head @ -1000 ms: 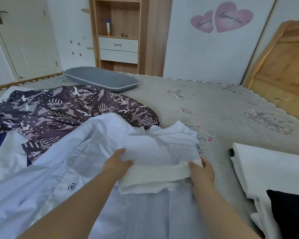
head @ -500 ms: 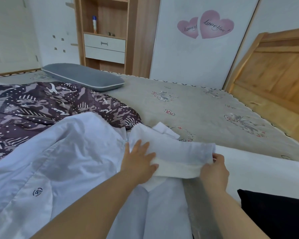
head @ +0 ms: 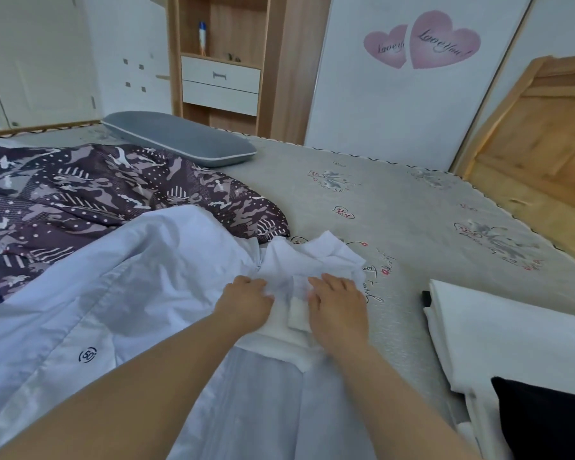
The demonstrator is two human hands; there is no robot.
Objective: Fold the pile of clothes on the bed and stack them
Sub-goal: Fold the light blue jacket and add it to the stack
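Note:
A small white garment [head: 307, 263] lies bunched on the bed in front of me, partly on a large pale blue shirt [head: 120, 293] with a round "50" mark. My left hand [head: 244, 302] rests on the garment's left side, fingers curled into the cloth. My right hand [head: 337, 305] lies flat on its right side, fingers spread and pressing down. A white folded band [head: 297, 315] shows between the hands. At the right, folded white cloth [head: 498, 333] lies stacked with a black piece [head: 545, 423] on top.
A purple camouflage-patterned garment [head: 90, 200] sprawls at the left. A grey pillow [head: 180, 137] lies at the far side of the bed [head: 395, 200]. A wooden headboard [head: 541, 134] leans at the right; a wooden shelf unit with drawers [head: 221, 81] stands behind.
The white garment was held up between both hands; now it lies on the bed. My right hand let go of its edge and now presses flat on it.

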